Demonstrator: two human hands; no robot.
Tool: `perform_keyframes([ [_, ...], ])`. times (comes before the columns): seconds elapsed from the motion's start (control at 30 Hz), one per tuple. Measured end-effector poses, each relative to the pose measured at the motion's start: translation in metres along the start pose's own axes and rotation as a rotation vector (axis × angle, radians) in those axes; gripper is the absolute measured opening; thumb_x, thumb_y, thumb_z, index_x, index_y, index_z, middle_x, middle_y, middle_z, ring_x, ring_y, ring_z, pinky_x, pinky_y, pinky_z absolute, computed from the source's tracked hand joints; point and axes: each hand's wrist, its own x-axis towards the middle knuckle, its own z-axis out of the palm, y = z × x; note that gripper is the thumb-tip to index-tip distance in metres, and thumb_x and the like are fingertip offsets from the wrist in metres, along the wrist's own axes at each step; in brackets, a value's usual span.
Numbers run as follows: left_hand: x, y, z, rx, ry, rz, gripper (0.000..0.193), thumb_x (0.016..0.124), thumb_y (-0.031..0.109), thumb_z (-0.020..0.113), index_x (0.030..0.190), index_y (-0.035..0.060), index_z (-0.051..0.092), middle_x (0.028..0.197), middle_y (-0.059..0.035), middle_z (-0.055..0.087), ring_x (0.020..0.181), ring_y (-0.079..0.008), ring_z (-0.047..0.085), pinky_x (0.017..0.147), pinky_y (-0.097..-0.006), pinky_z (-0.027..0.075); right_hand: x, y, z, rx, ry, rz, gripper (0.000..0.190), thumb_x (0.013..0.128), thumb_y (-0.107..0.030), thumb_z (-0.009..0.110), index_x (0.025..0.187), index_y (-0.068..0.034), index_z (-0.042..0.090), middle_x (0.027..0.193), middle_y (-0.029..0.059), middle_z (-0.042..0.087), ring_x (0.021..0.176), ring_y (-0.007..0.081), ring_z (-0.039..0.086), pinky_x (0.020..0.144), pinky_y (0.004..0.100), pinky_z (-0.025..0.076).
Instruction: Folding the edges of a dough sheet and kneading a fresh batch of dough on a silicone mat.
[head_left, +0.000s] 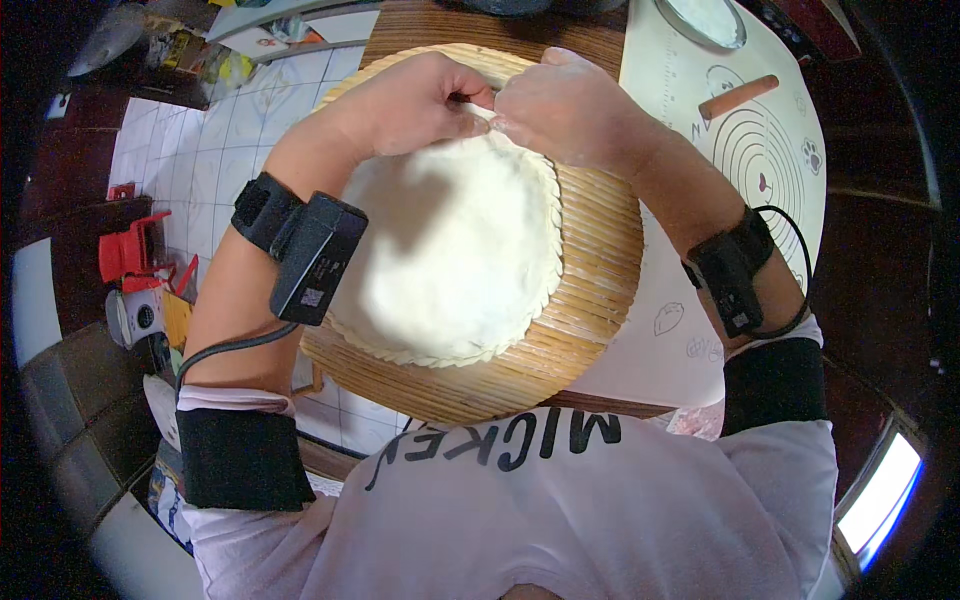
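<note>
A large round of white dough lies on a round tray of yellowish slats. Its visible right and lower edge is crimped into a rope-like pleat. At the far edge, my left hand pinches the dough rim between thumb and fingers. Right beside it, my right hand is curled with its fingertips on the same rim, and flour dusts its knuckles. The two hands nearly meet and cover that stretch of the edge, so the exact grip of each finger is partly hidden.
A wooden rolling pin lies on a printed white pastry mat at right. Beyond it stands a metal bowl with white contents. The tray overhangs the brown wooden table. A red plastic stool is on the tiled floor, left.
</note>
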Motion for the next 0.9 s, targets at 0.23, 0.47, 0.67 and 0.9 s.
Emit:
perform_keyframes([
  [0.23,-0.005,0.0,-0.009,0.166,0.031,0.028,0.021,0.072,0.018,0.065,0.087,0.0026,0.064,0.065,-0.0106,0.059,0.059,-0.0177,0.053,0.059,-0.0314,0.044,-0.009,-0.006,0.002,0.055,0.199,0.033,0.021,0.081,-0.024,0.055,0.067,-0.01,0.052,0.066,0.0059,0.052,0.069,0.0261,0.053,0.065,0.0376,0.037],
  [0.47,-0.002,0.007,-0.01,0.131,-0.015,-0.01,0.019,0.072,0.016,0.066,0.085,0.0019,0.064,0.067,-0.0105,0.06,0.062,-0.0176,0.055,0.06,-0.0313,0.044,-0.012,0.012,-0.007,0.317,0.177,0.112,0.019,0.086,-0.028,0.051,0.079,-0.012,0.059,0.073,0.0051,0.056,0.075,0.0259,0.054,0.07,0.036,0.037],
  [0.67,-0.005,-0.01,-0.005,-0.025,0.037,0.138,0.022,0.071,0.011,0.067,0.092,0.0045,0.066,0.077,-0.009,0.063,0.068,-0.0165,0.057,0.065,-0.0301,0.045,-0.001,0.007,-0.005,0.197,0.081,0.03,0.02,0.086,-0.031,0.051,0.086,-0.013,0.058,0.077,0.0029,0.057,0.079,0.0222,0.055,0.071,0.0353,0.036],
  [0.9,-0.005,0.003,-0.009,0.08,-0.012,-0.024,0.016,0.076,0.008,0.065,0.089,-0.0008,0.063,0.076,-0.0042,0.062,0.071,-0.0108,0.053,0.067,-0.0261,0.044,0.003,0.002,-0.002,0.155,0.137,-0.021,0.02,0.082,-0.031,0.057,0.081,-0.011,0.056,0.073,0.0033,0.055,0.075,0.0213,0.056,0.068,0.0352,0.037],
])
